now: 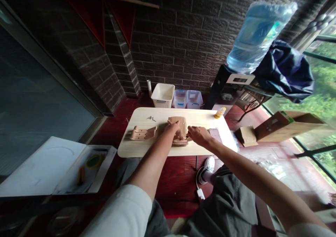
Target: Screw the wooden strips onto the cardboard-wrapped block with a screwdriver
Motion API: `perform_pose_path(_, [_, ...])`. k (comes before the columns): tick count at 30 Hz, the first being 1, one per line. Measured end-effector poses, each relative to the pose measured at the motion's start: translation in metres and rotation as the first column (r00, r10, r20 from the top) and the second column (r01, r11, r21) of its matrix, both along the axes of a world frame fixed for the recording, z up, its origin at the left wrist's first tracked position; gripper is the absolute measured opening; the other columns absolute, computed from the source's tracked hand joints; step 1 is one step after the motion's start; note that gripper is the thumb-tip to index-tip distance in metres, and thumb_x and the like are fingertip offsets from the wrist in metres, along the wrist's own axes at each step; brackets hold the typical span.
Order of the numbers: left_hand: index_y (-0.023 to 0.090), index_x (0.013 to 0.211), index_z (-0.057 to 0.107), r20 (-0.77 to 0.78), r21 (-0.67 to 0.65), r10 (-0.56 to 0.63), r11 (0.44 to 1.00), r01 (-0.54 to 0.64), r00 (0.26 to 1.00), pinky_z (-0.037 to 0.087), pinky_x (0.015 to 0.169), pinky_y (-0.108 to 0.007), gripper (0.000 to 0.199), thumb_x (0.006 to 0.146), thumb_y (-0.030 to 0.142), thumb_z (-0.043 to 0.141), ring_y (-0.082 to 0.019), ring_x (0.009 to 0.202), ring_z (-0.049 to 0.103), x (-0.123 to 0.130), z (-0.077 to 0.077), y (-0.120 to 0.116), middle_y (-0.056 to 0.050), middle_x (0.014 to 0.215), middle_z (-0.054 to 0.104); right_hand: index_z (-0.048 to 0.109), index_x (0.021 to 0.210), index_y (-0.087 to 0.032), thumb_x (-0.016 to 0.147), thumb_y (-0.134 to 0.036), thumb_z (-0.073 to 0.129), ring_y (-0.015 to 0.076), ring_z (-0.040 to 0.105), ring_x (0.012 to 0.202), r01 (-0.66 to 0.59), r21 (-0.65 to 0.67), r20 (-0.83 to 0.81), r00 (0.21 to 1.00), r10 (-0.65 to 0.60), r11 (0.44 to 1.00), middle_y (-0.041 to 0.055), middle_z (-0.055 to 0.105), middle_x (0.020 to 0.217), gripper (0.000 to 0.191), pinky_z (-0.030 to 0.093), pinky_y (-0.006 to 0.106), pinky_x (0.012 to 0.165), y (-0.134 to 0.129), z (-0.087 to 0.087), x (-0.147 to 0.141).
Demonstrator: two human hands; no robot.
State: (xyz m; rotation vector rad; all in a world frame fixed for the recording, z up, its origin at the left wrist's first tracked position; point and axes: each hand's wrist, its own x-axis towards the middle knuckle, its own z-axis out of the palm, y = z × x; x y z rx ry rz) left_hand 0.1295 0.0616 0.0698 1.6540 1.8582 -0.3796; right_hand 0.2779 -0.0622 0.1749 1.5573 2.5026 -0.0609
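Observation:
A slatted wooden assembly lies on the pale table, with a crosspiece at its near end. My left hand grips its left side, fingers bent over the wood. On the right edge, my right hand is closed around a small black-and-yellow tool, mostly hidden by the fingers, so its kind is unclear. Left of the hands, a second set of curved wooden pieces with holes rests on the table. Several small screws lie loose behind that set.
A clear bottle with yellow ends stands at the table's back right, and a flat pinkish rectangle lies nearer. Behind the table are plastic bins and a water dispenser. An open white case sits at the left, cardboard boxes at the right.

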Motion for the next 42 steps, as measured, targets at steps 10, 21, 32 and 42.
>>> perform_pose_path(10, [0.043,0.155,-0.005,-0.010,-0.033,-0.028,0.999,0.028,1.000,0.038,0.106,-0.068,0.161,0.029,0.059,0.094,-0.055,0.145,0.010,0.000,-0.001,0.001,-0.010,0.160,-0.026,0.056,0.118,-0.017,0.102,-0.031,0.042,0.0247,0.070,0.094,-0.069,0.012,-0.015,0.998,0.069,0.998,0.0140,0.071,0.109,0.025,0.046,0.029,0.072,0.001,0.001,0.002])
perform_pose_path(21, [0.039,0.156,-0.004,0.006,-0.038,-0.002,0.999,0.003,1.000,0.038,0.108,-0.066,0.157,0.035,0.051,0.096,-0.058,0.142,0.014,-0.002,0.011,-0.006,-0.011,0.159,-0.029,0.061,0.107,-0.017,0.100,-0.047,0.042,0.0241,0.069,0.085,0.120,0.042,-0.192,0.975,-0.110,0.992,0.0124,0.073,0.094,0.035,0.045,0.029,0.071,0.008,0.018,0.027])
perform_pose_path(32, [0.035,0.157,0.007,0.031,-0.014,-0.066,0.998,0.066,0.997,0.043,0.107,-0.052,0.148,0.037,0.078,0.081,-0.050,0.143,0.027,-0.015,0.035,-0.014,-0.016,0.163,-0.014,0.049,0.098,-0.022,0.082,-0.053,0.058,0.0177,0.064,0.072,0.261,-0.542,-0.838,-0.233,-0.493,0.799,0.0048,0.064,0.088,0.035,0.049,0.026,0.058,-0.051,-0.102,0.129])
perform_pose_path(42, [0.029,0.146,0.044,0.117,0.227,-0.399,0.902,0.367,0.909,0.035,0.114,-0.031,0.102,0.060,0.077,0.070,-0.029,0.140,0.043,-0.032,0.055,-0.070,-0.004,0.154,0.044,0.048,0.115,-0.021,0.092,-0.045,0.027,0.0192,0.061,0.078,0.071,-0.604,-0.794,-0.137,-0.592,0.794,0.0074,0.060,0.091,0.039,0.053,0.032,0.073,-0.077,-0.181,0.117])
